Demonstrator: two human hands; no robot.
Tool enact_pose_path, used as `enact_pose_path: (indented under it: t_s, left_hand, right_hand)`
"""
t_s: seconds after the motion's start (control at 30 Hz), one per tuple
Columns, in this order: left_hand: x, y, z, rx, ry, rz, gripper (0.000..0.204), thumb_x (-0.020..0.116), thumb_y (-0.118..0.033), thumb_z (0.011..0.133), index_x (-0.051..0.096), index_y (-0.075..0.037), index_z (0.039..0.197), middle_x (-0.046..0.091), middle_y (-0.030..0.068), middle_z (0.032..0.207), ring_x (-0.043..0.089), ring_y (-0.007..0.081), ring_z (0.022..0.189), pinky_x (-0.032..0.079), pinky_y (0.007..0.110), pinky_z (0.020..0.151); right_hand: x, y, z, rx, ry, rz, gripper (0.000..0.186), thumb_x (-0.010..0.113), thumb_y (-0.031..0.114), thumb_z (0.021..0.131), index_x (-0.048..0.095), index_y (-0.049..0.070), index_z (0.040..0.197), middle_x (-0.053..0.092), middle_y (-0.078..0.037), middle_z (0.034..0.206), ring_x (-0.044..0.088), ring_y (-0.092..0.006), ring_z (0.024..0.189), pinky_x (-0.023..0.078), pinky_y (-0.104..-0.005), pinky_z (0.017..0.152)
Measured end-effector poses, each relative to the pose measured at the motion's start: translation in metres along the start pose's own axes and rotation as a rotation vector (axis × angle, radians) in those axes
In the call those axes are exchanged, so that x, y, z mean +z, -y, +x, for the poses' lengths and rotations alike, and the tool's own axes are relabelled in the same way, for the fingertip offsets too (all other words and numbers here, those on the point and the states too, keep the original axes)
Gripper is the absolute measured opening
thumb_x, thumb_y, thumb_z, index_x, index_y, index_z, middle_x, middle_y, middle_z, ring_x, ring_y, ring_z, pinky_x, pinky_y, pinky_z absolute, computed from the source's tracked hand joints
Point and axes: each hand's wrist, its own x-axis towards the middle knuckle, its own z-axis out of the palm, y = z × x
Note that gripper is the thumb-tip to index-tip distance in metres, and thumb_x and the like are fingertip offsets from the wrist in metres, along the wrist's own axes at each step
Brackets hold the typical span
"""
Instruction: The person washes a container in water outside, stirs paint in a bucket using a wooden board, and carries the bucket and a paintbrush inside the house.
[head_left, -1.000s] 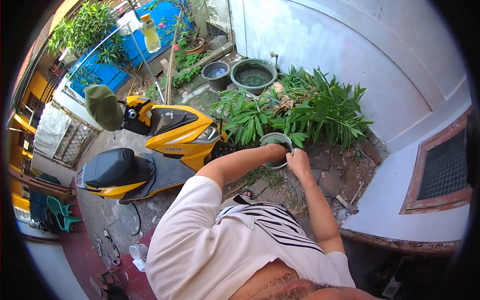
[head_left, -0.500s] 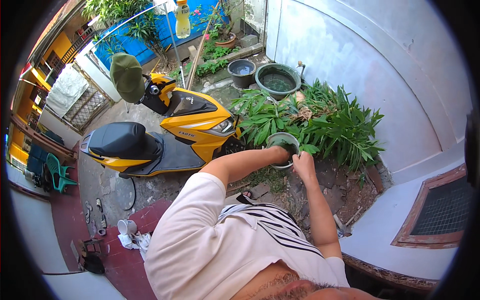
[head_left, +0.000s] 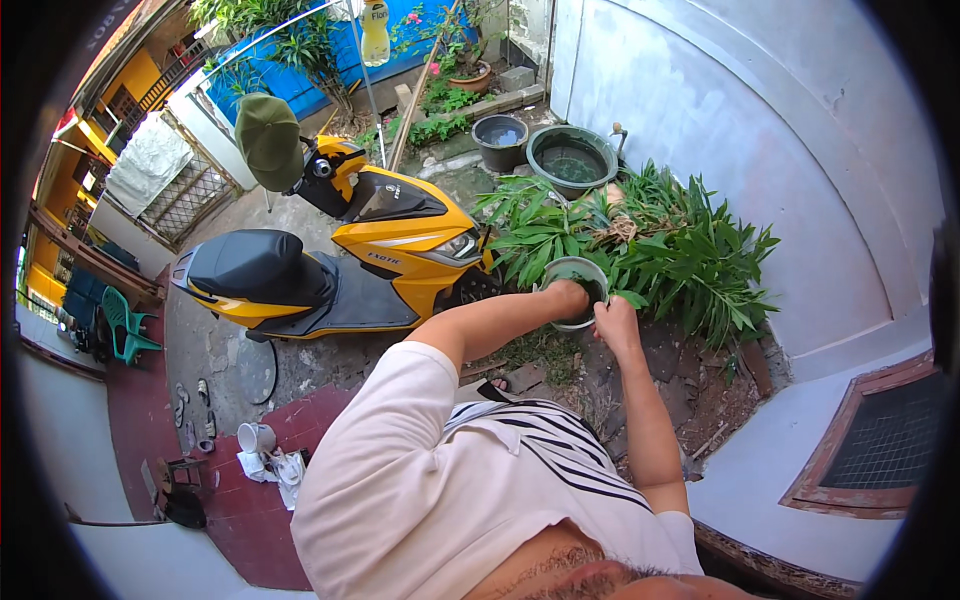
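A grey-green bucket (head_left: 577, 270) is held out in front of my body over the broken paving, beside leafy plants (head_left: 670, 240). My left hand (head_left: 568, 298) reaches down inside it; its fingers are hidden by the hand and the dark interior, so what they touch cannot be made out. My right hand (head_left: 613, 316) is closed on the right rim or handle of the bucket, thumb side up.
A yellow scooter (head_left: 395, 230) with an olive cap (head_left: 265, 135) stands at left. Behind the plants are a large basin (head_left: 540, 150) and a black tub (head_left: 488, 135). A white wall (head_left: 730, 90) runs along the right, a white pail (head_left: 255, 437) sits lower left.
The view has swung, so the scooter, plants and basins appear farther right, the basins also higher. My hands remain at the bucket, left inside, right gripping, appearing slightly higher and farther right.
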Motion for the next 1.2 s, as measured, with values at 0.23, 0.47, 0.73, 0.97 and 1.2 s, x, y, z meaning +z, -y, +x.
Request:
enact_pose_path:
  t_s: [0.23, 0.47, 0.73, 0.97, 1.2]
  left_hand:
    - [-0.012, -0.022, 0.007, -0.042, -0.032, -0.104, 0.022, 0.056, -0.019, 0.082, 0.075, -0.007, 0.083, 0.073, 0.0174, 0.089, 0.072, 0.0317, 0.082, 0.057, 0.043, 0.071]
    - [-0.012, 0.022, 0.025, -0.010, 0.103, -0.584, 0.018, 0.054, -0.011, 0.079, 0.065, 0.004, 0.079, 0.066, 0.0192, 0.073, 0.068, 0.0325, 0.070, 0.052, 0.046, 0.058]
    - [-0.073, -0.011, 0.003, -0.377, 0.080, -1.371, 0.026, 0.045, -0.029, 0.102, 0.048, -0.007, 0.089, 0.040, -0.0012, 0.062, 0.040, 0.0112, 0.048, 0.033, 0.030, 0.042]
    - [-0.065, 0.009, 0.007, -0.392, -0.791, -0.702, 0.052, 0.073, -0.044, 0.081, 0.051, 0.000, 0.066, 0.052, 0.0131, 0.065, 0.052, 0.0299, 0.066, 0.041, 0.041, 0.062]
    - [-0.011, 0.016, 0.045, -0.426, -0.397, -1.090, 0.048, 0.075, -0.036, 0.082, 0.067, 0.005, 0.106, 0.069, 0.0152, 0.090, 0.065, 0.0246, 0.080, 0.050, 0.038, 0.072]
  right_hand:
    - [-0.011, -0.017, 0.002, 0.004, -0.036, -0.035, 0.031, 0.050, 0.018, 0.084, 0.059, -0.007, 0.067, 0.062, -0.016, 0.054, 0.064, -0.0252, 0.047, 0.054, -0.0383, 0.050]
    - [-0.019, -0.024, 0.015, 0.000, 0.000, -0.024, 0.028, 0.050, 0.018, 0.086, 0.057, -0.004, 0.069, 0.061, -0.013, 0.053, 0.061, -0.0206, 0.043, 0.050, -0.0341, 0.043]
    - [-0.031, -0.032, 0.016, 0.061, -0.006, 0.031, 0.025, 0.051, 0.017, 0.086, 0.058, -0.004, 0.075, 0.063, -0.012, 0.058, 0.063, -0.0195, 0.047, 0.051, -0.0333, 0.046]
    - [-0.052, -0.049, 0.021, 0.066, -0.048, -0.039, 0.026, 0.051, 0.018, 0.086, 0.059, -0.005, 0.077, 0.064, -0.014, 0.059, 0.065, -0.0220, 0.050, 0.053, -0.0359, 0.051]
    - [-0.066, -0.064, 0.026, 0.031, -0.076, -0.056, 0.027, 0.051, 0.019, 0.083, 0.062, -0.005, 0.076, 0.062, -0.020, 0.057, 0.066, -0.0313, 0.054, 0.054, -0.0427, 0.059]
